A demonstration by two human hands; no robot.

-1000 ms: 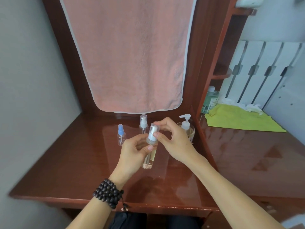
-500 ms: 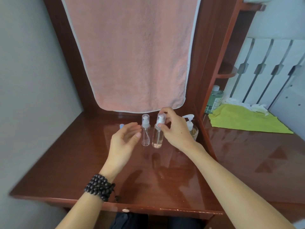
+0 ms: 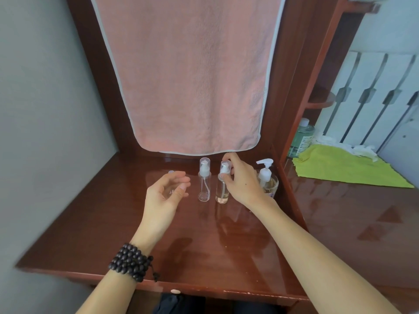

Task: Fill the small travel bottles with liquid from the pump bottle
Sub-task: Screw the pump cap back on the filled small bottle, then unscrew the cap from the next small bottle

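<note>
Right hand (image 3: 240,184) fingers pinch the filled travel bottle's (image 3: 221,191) cap near the desk's (image 3: 113,223) rear edge; left hand (image 3: 165,193) open, empty. Light, smooth plastic, likely tippy: grip the body.

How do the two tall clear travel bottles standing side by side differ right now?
The filled bottle holds pale liquid; the empty bottle shows only its dip tube. The right hand pinches the filled bottle's top; the empty bottle stands untouched. Both are upright, clear, capped.
</note>
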